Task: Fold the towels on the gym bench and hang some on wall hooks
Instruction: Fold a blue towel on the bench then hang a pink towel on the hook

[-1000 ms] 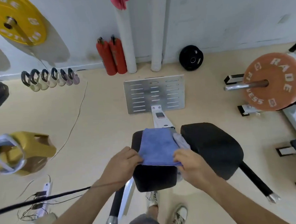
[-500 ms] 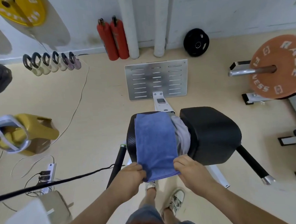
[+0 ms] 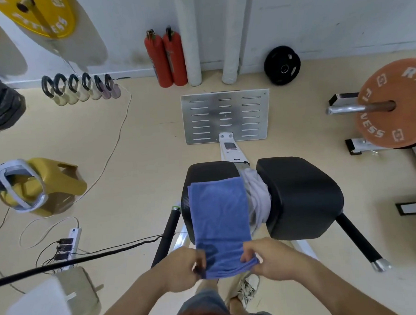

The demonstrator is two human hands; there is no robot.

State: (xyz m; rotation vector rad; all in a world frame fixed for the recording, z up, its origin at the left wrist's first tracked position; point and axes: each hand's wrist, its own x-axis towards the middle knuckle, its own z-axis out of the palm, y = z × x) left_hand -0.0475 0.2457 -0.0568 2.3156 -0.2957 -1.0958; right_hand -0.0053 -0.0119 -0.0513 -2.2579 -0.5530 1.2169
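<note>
A blue towel (image 3: 219, 217) lies as a long strip over the left black pad (image 3: 203, 172) of the gym bench, its near end hanging past the pad's front edge. My left hand (image 3: 181, 269) pinches the near left corner and my right hand (image 3: 272, 260) pinches the near right corner. A grey towel (image 3: 258, 198) lies bunched in the gap between the left pad and the right black pad (image 3: 303, 195).
Behind the bench a slotted metal footplate (image 3: 226, 116) lies on the floor; two red extinguishers (image 3: 165, 58) and white pipes stand at the wall. A power strip with cables (image 3: 67, 244) and a yellow kettlebell (image 3: 35, 188) are left, an orange weight plate (image 3: 397, 104) right.
Both hands have drawn the towel's near edge back toward me, so the short folded stack is now a long strip hanging past the pad's front. The view has tilted down.
</note>
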